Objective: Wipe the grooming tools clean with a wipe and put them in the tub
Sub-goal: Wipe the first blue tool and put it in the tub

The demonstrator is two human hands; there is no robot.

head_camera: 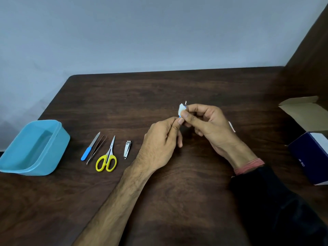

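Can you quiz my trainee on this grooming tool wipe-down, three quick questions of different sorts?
1. True or false: the blue tub already holds a tool.
2. Which tool lies nearest the left hand? A) nail file B) tweezers C) scissors D) nail clippers
3. Fill in: the right hand pinches a white ____ around a small tool.

Key: 1 false; 2 D; 3 wipe.
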